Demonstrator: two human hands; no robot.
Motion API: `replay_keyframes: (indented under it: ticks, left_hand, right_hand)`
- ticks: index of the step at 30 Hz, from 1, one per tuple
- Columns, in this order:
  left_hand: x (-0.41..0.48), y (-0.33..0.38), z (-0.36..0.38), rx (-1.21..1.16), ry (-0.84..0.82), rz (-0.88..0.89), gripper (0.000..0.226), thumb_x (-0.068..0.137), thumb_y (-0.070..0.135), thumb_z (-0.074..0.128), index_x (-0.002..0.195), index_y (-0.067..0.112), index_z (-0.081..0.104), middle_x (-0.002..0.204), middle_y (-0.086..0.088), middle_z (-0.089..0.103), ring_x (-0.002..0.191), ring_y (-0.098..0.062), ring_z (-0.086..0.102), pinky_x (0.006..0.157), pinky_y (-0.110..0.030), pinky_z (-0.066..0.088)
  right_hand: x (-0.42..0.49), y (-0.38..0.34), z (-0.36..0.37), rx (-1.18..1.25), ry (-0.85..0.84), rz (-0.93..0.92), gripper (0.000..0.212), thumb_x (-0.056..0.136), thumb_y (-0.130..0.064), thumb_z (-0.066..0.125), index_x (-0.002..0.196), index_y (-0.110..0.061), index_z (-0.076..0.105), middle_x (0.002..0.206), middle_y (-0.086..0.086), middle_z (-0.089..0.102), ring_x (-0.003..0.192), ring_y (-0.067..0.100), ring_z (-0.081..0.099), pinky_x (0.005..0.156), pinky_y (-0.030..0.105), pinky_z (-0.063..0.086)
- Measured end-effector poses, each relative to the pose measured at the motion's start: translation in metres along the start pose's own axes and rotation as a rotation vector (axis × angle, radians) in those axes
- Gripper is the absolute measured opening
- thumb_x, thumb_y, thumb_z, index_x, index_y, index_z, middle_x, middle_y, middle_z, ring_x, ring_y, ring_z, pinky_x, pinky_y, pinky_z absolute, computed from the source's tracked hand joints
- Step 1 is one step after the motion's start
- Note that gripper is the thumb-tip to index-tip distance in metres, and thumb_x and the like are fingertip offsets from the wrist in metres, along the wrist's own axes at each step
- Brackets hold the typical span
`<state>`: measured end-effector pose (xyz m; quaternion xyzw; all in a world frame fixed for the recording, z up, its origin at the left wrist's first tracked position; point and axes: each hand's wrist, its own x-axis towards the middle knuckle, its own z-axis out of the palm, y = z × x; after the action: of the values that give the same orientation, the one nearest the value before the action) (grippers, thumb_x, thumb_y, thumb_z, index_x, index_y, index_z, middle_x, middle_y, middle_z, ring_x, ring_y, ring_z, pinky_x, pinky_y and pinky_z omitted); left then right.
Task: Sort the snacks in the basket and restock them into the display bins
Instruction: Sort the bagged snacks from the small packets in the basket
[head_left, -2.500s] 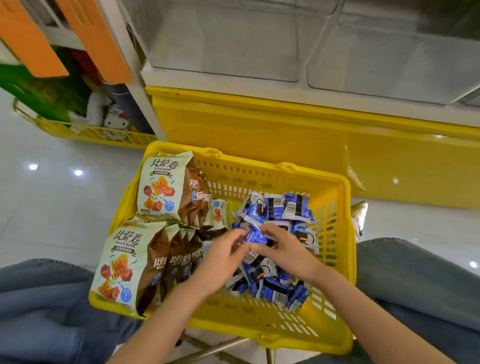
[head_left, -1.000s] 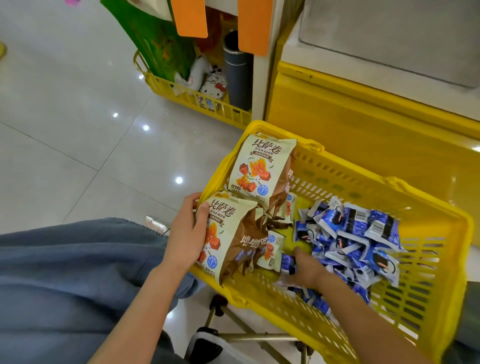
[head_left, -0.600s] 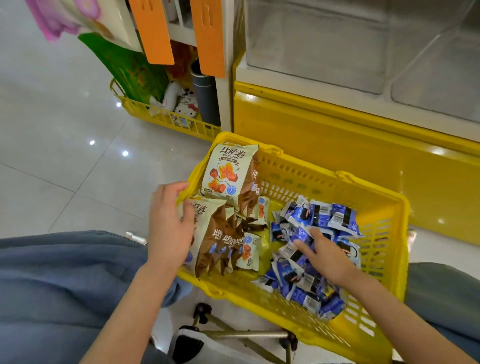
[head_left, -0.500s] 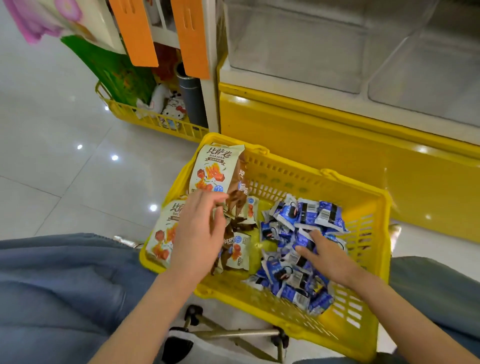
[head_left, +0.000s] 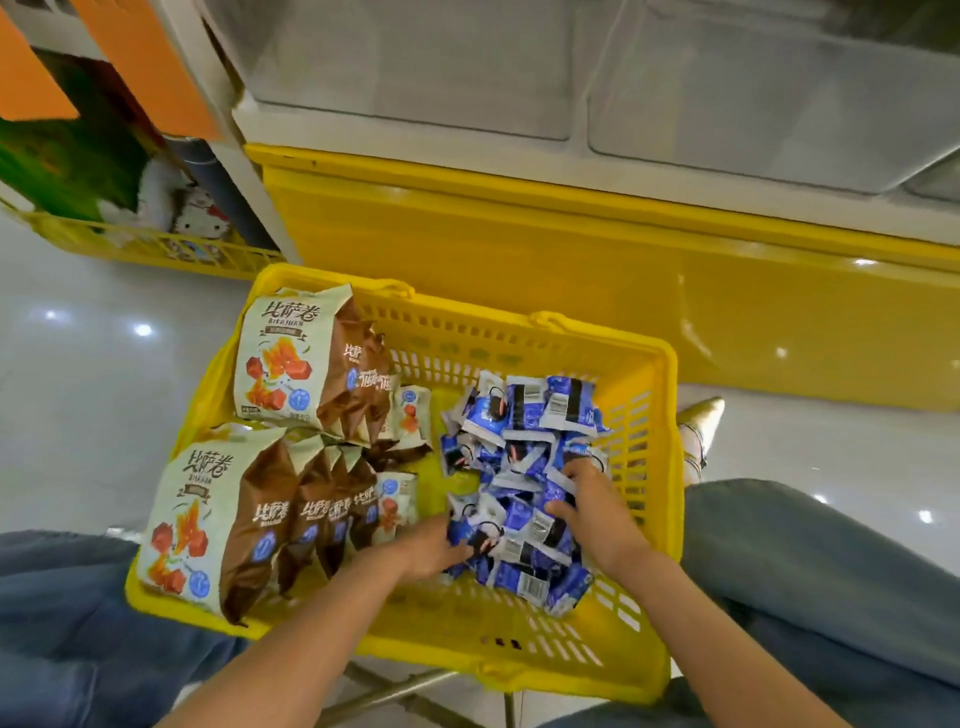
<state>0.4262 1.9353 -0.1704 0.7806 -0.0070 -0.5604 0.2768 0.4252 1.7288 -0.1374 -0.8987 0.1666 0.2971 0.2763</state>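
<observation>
A yellow plastic basket (head_left: 519, 644) stands between my knees. Its left half holds two rows of cream-and-brown snack bags (head_left: 280, 364), one row behind the other (head_left: 208, 514). A heap of small blue-and-white packets (head_left: 524, 436) fills the right half. My left hand (head_left: 428, 548) digs into the heap's near left side, its fingers curled around blue packets. From the right, my right hand (head_left: 592, 512) grips more of the same packets, its fingertips buried among them.
Two clear display bins (head_left: 415, 67) (head_left: 769, 93) sit above a yellow cabinet front (head_left: 519, 249) behind the basket. At the left a shelf post carries orange tags (head_left: 150, 62), with a second yellow basket (head_left: 156, 249) of plush toys below. Glossy white floor lies to the left.
My left hand left the brown bags and crossed right to the blue packets. My right hand stayed in the heap and closed on packets. The view swung right and down.
</observation>
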Motion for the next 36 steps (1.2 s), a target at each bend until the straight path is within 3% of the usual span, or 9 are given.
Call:
replay_keyframes:
  ticks: [4,9,15,22,24,27,29,34,36]
  left_hand:
    - [0.008,-0.006,0.009,0.09,-0.03,0.028,0.044,0.089,0.026,0.06,0.129,0.015,0.045,0.132,-0.003,0.053,0.119,-0.018,0.05,0.082,-0.014,0.033]
    - [0.018,-0.012,0.013,0.171,0.034,-0.009,0.047,0.081,0.026,0.069,0.123,0.015,0.052,0.124,-0.004,0.059,0.115,-0.019,0.054,0.091,-0.021,0.04]
    - [0.016,-0.008,-0.007,0.06,0.054,-0.005,0.015,0.084,0.02,0.061,0.096,0.013,0.064,0.093,-0.006,0.066,0.091,-0.02,0.059,0.065,-0.019,0.04]
    - [-0.028,-0.002,-0.031,-0.189,0.491,0.078,0.013,0.096,0.024,0.045,0.084,0.02,0.048,0.068,0.008,0.047,0.055,-0.003,0.042,0.043,-0.013,0.032]
    - [-0.045,0.01,-0.033,-0.296,0.57,0.151,0.016,0.096,0.033,0.044,0.087,0.021,0.047,0.071,0.008,0.05,0.057,-0.003,0.045,0.044,-0.012,0.035]
    - [-0.059,0.034,-0.025,-0.491,0.452,0.262,0.012,0.092,0.039,0.048,0.09,0.028,0.051,0.085,0.006,0.054,0.073,-0.006,0.052,0.052,-0.008,0.038]
    - [-0.062,0.048,-0.016,-0.575,0.338,0.305,0.013,0.088,0.04,0.056,0.097,0.031,0.053,0.104,0.007,0.057,0.096,-0.007,0.054,0.068,-0.015,0.041]
    - [-0.052,0.064,-0.018,-0.583,0.44,0.337,0.016,0.082,0.03,0.067,0.096,0.033,0.059,0.1,0.024,0.054,0.098,0.003,0.051,0.071,-0.008,0.037]
    - [-0.041,0.071,-0.03,-0.614,0.534,0.32,0.019,0.082,0.029,0.068,0.099,0.029,0.059,0.1,0.024,0.05,0.102,0.002,0.043,0.08,-0.015,0.035]
  right_hand:
    - [0.006,-0.001,0.002,-0.004,0.032,-0.031,0.045,0.087,-0.022,0.065,0.127,-0.014,0.043,0.125,0.007,0.051,0.113,0.023,0.05,0.093,0.034,0.045]
    - [0.005,0.001,0.0,0.048,-0.017,-0.058,0.041,0.089,-0.025,0.063,0.123,-0.016,0.042,0.126,0.005,0.048,0.111,0.022,0.05,0.09,0.037,0.047]
    - [0.003,-0.001,-0.008,-0.02,-0.067,-0.106,0.042,0.091,-0.025,0.06,0.127,-0.018,0.041,0.132,0.003,0.046,0.103,0.018,0.052,0.079,0.025,0.043]
    - [-0.008,-0.01,-0.017,-0.534,0.114,-0.235,0.043,0.094,-0.026,0.053,0.133,-0.017,0.038,0.131,0.003,0.046,0.12,0.02,0.042,0.099,0.03,0.038]
    - [-0.016,-0.018,-0.018,-0.266,0.137,-0.257,0.04,0.095,-0.03,0.05,0.133,-0.019,0.041,0.126,-0.001,0.049,0.114,0.012,0.047,0.093,0.022,0.04]
    - [-0.032,-0.039,-0.019,0.253,-0.035,-0.256,0.039,0.094,-0.04,0.047,0.13,-0.025,0.044,0.115,-0.011,0.054,0.092,-0.006,0.054,0.069,0.009,0.046]
    - [-0.039,-0.043,-0.017,0.284,-0.071,-0.283,0.036,0.093,-0.039,0.05,0.127,-0.028,0.047,0.113,-0.011,0.055,0.09,-0.001,0.057,0.071,0.015,0.051]
    - [-0.034,-0.031,-0.047,0.124,0.21,-0.319,0.023,0.094,-0.025,0.053,0.116,-0.021,0.056,0.103,-0.006,0.057,0.098,0.013,0.056,0.078,0.007,0.041]
    - [-0.024,-0.023,-0.066,-0.044,0.519,-0.344,0.029,0.095,-0.019,0.052,0.123,-0.011,0.053,0.117,0.005,0.054,0.112,0.022,0.048,0.094,0.025,0.038]
